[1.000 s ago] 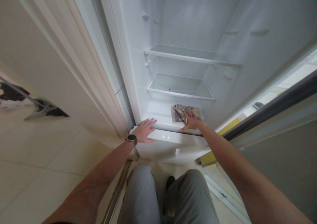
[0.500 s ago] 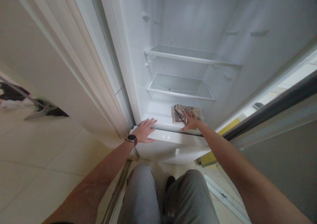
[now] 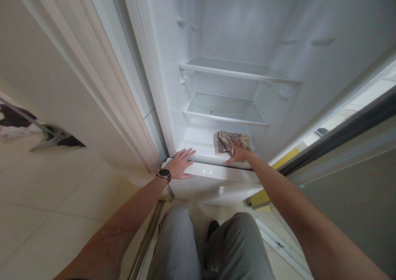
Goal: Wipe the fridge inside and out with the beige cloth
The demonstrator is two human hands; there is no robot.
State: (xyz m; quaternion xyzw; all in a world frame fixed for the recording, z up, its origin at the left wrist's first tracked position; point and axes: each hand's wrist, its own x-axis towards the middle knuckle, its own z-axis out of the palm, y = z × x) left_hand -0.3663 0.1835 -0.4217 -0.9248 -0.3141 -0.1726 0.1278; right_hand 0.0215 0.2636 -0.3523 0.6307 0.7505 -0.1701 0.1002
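Observation:
A folded beige and brown patterned cloth [image 3: 223, 143] lies on the white floor of an open refrigerator [image 3: 198, 142]. My right hand [image 3: 239, 151] is on top of the cloth, its fingers curved over the fabric and the thumb toward the front edge. The palm side is hidden. My left hand [image 3: 182, 164] rests with spread fingers on the left end of the white drawer front [image 3: 213, 170] below the compartment, holding nothing. A dark round watch [image 3: 164, 173] is on the left wrist.
Two glass shelves, an upper one [image 3: 238, 69] and a lower one [image 3: 225, 107], are above the cloth. A refrigerator door [image 3: 349, 181] stands open at the right, a pale panel [image 3: 93, 86] at the left. Metal rails [image 3: 145, 238] lie on the tiled floor beside my knees.
Both hands and the cloth look almost the same as half a second ago. Only a very slight shift of the camera shows.

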